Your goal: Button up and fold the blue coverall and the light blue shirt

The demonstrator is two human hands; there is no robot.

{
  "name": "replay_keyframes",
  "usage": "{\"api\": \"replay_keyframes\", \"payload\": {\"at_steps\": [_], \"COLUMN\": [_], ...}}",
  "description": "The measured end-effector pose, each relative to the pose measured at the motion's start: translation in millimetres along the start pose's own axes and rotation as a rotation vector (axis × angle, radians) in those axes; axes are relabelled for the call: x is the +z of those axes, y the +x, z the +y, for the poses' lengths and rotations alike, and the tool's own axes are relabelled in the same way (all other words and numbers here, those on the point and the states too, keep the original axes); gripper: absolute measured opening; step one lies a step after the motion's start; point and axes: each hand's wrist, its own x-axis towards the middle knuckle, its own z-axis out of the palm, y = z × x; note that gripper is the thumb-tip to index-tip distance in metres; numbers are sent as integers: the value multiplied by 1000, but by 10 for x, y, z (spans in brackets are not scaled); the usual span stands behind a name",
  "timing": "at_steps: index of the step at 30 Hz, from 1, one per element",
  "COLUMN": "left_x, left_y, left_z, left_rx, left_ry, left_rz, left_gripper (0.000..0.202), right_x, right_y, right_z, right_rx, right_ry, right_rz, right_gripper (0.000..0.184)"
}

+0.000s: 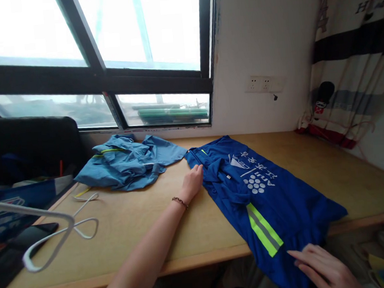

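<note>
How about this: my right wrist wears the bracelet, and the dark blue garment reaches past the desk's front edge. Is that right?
Not quite: the head view shows the bracelet on your left wrist. The dark blue garment does reach past the desk's front edge.

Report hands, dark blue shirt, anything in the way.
Left hand gripping dark blue shirt at left edge; right hand by near end, grip unclear. Shirt overhangs desk. Light blue shirt close on left.
</note>
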Motion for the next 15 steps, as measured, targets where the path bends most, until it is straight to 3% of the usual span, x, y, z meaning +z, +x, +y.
{"api": "replay_keyframes", "payload": {"at_steps": [4,9,12,15], "left_x": [32,1,-12,25], "left_y": [-95,-99,-112,-154], "left_z": [134,216,216,243], "left_rx": [71,153,157,280], "left_ry": [-143,-212,-220,-241], "left_rz": [-34,-52,-91,-120], "left_gripper": [31,33,39,49], "right_x": [-30,420,702,853], "right_y": [566,1340,1525,1499], "right_z": [241,448,424,429], "right_rx": [68,89,153,259], "right_ry": [61,42,9,-46], "right_rz": [12,-216,-336,-349], "right_gripper": [28,58,60,59]}}
